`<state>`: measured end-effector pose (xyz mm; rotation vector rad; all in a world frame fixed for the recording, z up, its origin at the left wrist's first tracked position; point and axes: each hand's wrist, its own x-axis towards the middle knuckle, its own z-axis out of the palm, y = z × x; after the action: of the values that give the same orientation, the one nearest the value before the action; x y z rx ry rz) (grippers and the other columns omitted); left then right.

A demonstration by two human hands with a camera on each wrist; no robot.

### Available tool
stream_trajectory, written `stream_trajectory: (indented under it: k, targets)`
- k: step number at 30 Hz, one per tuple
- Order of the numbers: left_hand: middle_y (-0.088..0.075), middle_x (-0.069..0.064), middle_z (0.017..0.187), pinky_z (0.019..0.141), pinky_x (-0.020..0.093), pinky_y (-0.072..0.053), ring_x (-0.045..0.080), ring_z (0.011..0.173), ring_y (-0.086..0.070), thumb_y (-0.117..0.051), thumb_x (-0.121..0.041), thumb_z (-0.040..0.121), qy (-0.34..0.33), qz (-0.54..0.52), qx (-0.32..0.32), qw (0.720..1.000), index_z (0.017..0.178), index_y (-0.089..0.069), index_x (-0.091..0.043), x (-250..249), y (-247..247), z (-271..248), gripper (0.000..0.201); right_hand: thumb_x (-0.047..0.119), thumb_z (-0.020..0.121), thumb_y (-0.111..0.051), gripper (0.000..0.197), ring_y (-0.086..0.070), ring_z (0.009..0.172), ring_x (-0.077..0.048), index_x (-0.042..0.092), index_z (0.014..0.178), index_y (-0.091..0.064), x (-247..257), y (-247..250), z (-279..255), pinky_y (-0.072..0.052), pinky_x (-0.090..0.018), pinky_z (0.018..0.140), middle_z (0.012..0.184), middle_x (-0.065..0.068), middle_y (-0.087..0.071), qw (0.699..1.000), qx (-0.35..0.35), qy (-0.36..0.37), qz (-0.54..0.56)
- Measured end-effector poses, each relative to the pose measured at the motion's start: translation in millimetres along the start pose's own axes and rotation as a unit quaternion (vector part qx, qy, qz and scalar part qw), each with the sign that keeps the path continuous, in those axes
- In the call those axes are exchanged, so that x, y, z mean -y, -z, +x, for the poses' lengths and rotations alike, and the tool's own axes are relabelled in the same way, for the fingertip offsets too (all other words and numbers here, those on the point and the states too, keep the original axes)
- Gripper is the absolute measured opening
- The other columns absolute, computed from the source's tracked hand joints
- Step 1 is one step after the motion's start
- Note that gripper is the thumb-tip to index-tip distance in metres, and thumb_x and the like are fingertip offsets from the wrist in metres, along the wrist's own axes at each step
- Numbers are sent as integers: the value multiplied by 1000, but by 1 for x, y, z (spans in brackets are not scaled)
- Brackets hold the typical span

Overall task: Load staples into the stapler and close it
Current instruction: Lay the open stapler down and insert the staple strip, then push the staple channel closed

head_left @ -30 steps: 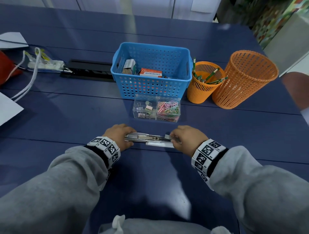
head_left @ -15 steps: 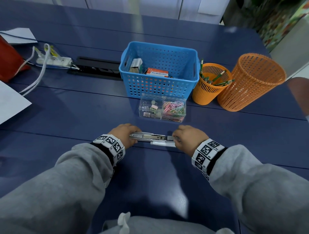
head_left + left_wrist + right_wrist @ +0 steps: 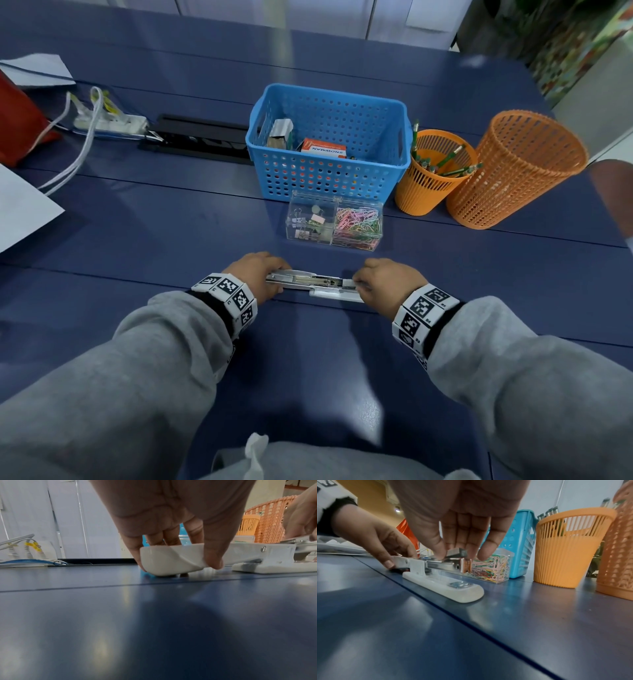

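Observation:
A white stapler [image 3: 315, 286] lies opened out flat on the blue table. Its white cover [image 3: 171, 559] is folded back to the left, where my left hand [image 3: 255, 274] grips it between thumb and fingers and holds it against the table. The metal magazine [image 3: 443, 565] lies exposed over the white base [image 3: 447, 585]. My right hand [image 3: 455, 547] pinches a grey strip of staples [image 3: 458, 551] just above the front end of the magazine. Whether the strip sits in the channel is hidden by the fingers.
Just behind the stapler stands a clear box of paper clips [image 3: 334, 222], then a blue basket [image 3: 325, 178] with small boxes inside. An orange pencil cup [image 3: 428, 185] and a taller orange basket [image 3: 513, 171] stand at the right. Power strip with cables [image 3: 109, 123] and paper [image 3: 20, 205] lie left.
Only the head view has shifted a little. Both hands stay where they were on the opened stapler, the right one at the magazine's front end.

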<state>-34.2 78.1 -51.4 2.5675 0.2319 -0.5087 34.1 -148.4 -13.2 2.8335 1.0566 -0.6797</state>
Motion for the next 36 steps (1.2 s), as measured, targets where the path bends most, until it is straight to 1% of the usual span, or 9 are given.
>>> stream_trajectory:
  k: [5,11,17,21,23,27,29,32,36]
  targets:
    - [-55,5,119,103,38,-42,24,114,-51,-68,-22,79,8,4,-3,1000,118,-58,-24,2,2,0,40,27,95,-46,32,-54,111,-26,15,120,-61,-5,2,4,-48,-40,92,119,-6,-57,999,26,-3,36]
    - [-53,5,120,97,32,-43,23,107,-55,-73,-22,74,35,-4,-28,999,104,-64,-17,10,10,-4,31,28,92,-53,35,-54,113,-26,15,123,-58,-16,-6,2,-46,-38,98,123,-7,-56,995,36,-36,86]
    - [-59,-3,90,81,28,-46,18,88,-59,-74,-24,72,18,-35,-64,997,96,-66,-23,2,30,-11,25,29,89,-58,34,-55,112,-25,15,120,-60,-22,-8,4,-45,-36,97,122,-7,-58,989,26,-62,134]
    - [-61,-6,86,69,16,-41,14,81,-58,-76,-17,69,-33,-84,-118,989,91,-67,-22,-15,38,-14,24,33,85,-64,33,-59,106,-24,16,113,-64,-24,-14,4,-47,-33,93,103,-2,-58,979,10,-89,183]
    - [-61,-8,83,73,18,-44,14,82,-59,-76,-15,67,-58,-111,-121,985,87,-65,-21,-27,40,-13,23,33,83,-66,33,-60,104,-24,16,111,-65,-25,-15,3,-48,-33,93,106,-4,-59,974,6,-101,200]
    - [-61,-5,85,84,33,-51,20,88,-62,-76,-13,67,-89,-139,-81,983,83,-62,-24,-46,40,-4,24,33,83,-66,38,-59,106,-25,13,115,-63,-27,-18,2,-46,-32,95,119,-9,-58,969,1,-119,217]
    - [-64,-2,92,90,36,-50,20,94,-61,-76,-16,70,-91,-156,-59,982,90,-63,-23,-53,37,-1,26,34,83,-66,41,-58,107,-25,11,116,-62,-29,-19,2,-45,-31,94,120,-10,-56,967,-2,-128,221]
    - [-62,-4,102,93,29,-41,14,103,-57,-73,-18,76,-93,-189,-10,978,108,-59,-20,-68,26,2,34,34,83,-67,42,-57,107,-26,11,118,-61,-30,-20,2,-44,-29,92,119,-11,-55,965,-8,-135,227]
    - [-60,2,120,103,37,-42,21,113,-55,-65,-26,82,-101,-157,38,982,119,-51,-25,-84,5,9,40,29,81,-70,39,-57,106,-28,9,114,-61,-29,-22,2,-45,-33,92,116,-13,-56,961,-22,-141,239]
